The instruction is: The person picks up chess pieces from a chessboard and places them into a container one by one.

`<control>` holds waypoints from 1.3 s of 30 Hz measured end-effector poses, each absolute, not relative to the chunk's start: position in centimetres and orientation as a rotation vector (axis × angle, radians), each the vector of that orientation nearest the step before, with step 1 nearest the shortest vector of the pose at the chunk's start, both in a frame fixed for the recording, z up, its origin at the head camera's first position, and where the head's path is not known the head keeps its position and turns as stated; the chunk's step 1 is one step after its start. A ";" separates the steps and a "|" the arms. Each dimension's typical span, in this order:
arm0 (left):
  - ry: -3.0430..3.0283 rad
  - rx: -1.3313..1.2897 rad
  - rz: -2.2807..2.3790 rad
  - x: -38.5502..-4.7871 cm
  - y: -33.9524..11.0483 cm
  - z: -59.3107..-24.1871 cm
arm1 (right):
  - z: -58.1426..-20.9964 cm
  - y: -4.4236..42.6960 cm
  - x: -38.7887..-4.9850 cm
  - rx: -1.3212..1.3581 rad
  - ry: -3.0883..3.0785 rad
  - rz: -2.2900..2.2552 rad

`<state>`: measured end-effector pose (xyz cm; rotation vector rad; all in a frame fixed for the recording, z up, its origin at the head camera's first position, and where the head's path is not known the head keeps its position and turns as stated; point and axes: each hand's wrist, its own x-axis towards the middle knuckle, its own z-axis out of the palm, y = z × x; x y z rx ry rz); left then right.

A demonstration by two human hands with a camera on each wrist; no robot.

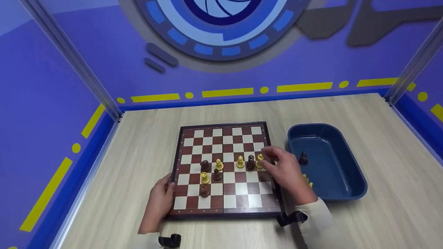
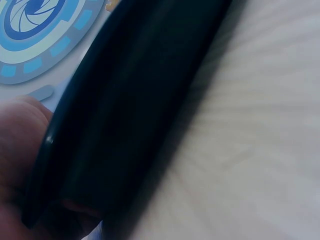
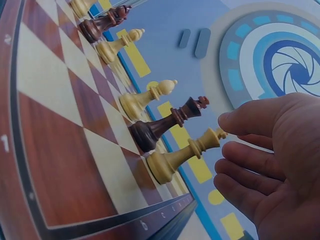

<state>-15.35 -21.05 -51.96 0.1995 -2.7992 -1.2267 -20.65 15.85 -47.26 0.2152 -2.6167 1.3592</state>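
Note:
On the table lies a brown and white chessboard with several pieces standing on it. My left hand grips the board's left edge; the board's dark side hides part of its fingers in the left wrist view. Near the right edge, my right hand is beside a cream king. Its thumb is close to the king's top, with a gap to the other fingers; contact is unclear. The king stands upright on its square. Left of it stand a dark crowned piece and a cream bishop.
A dark blue tray stands right of the board, holding a dark piece and cream pieces, partly covered by my right forearm. Several pieces, including a cream rook, stand left of the board's middle. Patterned blue walls enclose the table.

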 end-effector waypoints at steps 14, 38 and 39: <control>-2.807 0.232 -1.252 -15.3 -21.0 -52.0 | -48.3 15.1 -20.9 0.213 -2.647 1.299; -2.804 0.197 -1.235 -15.4 -21.0 -51.9 | -47.2 15.1 -20.7 0.150 -2.530 1.326; -2.805 0.198 -1.234 -15.4 -21.0 -51.9 | -47.0 15.2 -20.6 0.152 -2.529 1.328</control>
